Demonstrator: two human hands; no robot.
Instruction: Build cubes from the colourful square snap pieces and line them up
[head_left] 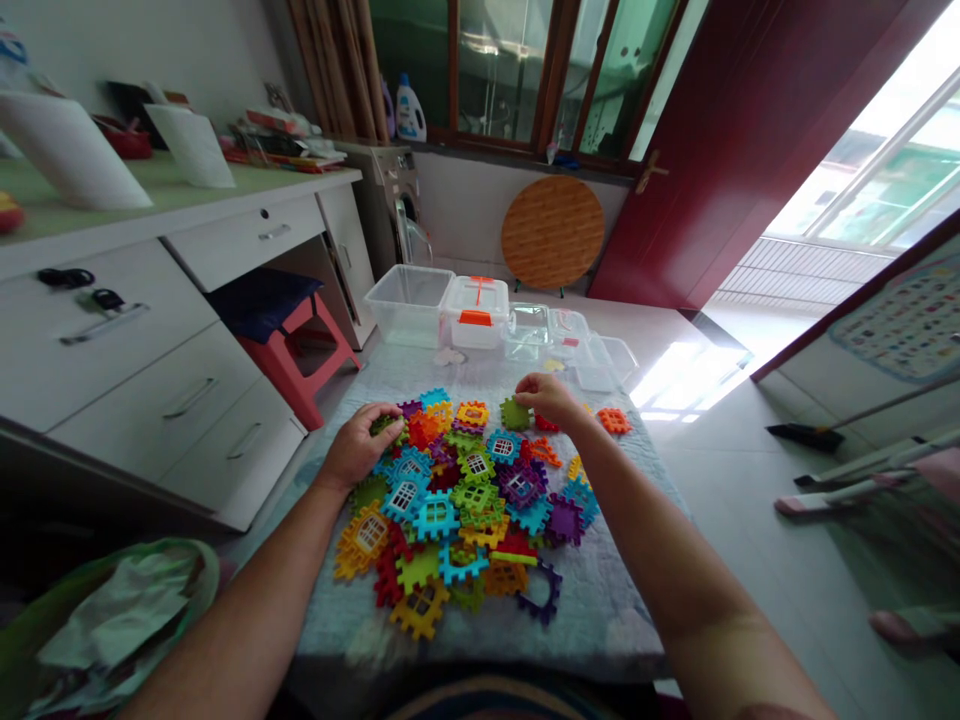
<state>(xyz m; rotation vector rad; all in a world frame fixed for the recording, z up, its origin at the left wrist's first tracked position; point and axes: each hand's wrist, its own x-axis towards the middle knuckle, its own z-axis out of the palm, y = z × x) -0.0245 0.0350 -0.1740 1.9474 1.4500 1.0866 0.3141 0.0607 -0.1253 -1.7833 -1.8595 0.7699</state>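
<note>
A heap of multicoloured plastic interlocking building tiles (pixel 457 500), many with window shapes, lies on a pale blue quilted cloth (pixel 600 620). My left hand (pixel 358 447) rests on the heap's left side, its fingers closed on a green tile (pixel 384 425). My right hand (pixel 549 397) reaches over the far edge of the heap, its fingertips gripping another green tile (pixel 515 413). An orange tile (pixel 614 421) lies apart on the cloth, to the right of my right hand.
Beyond the cloth stand a transparent plastic bin (pixel 409 305) and a white box with orange latches (pixel 475 312). More transparent containers (pixel 555 340) sit to their right. White drawers (pixel 165 370) and a red stool (pixel 300 350) stand at the left, with a plastic bag (pixel 105 625) near my left arm.
</note>
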